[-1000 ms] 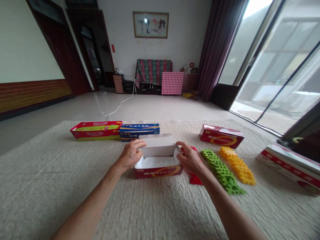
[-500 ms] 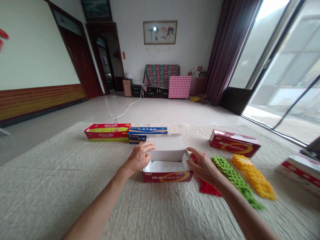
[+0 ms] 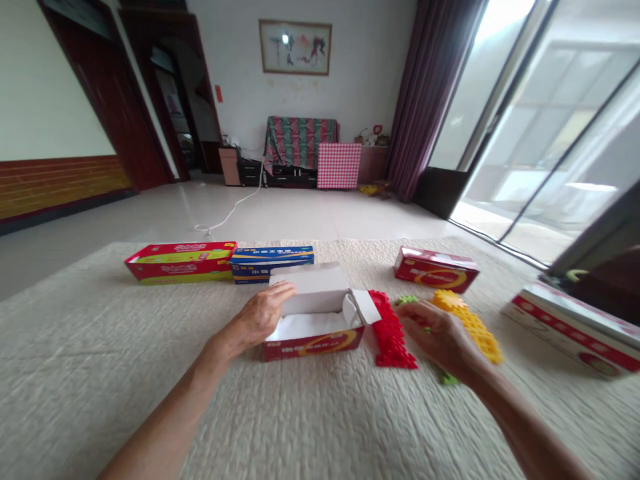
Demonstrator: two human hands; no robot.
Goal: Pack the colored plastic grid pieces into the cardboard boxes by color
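The left fingers curl over the left end wall of the open box, grasping it, with the left hand resting against that end. The box is red with a white lining. Its lid stands up at the back and a small end flap hangs out on the right.

The right hand lies palm down over the green lattice piece, fingers bent onto it. I cannot tell whether they grip it. Only the piece's two ends show.

The green piece sits between a red lattice piece, just beside the box, and a yellow lattice piece.

All of this lies on a quilted beige cover. Farther back are a red-and-yellow box, touching a blue box, and a shut red box. A long red-and-white box lies at the right edge.
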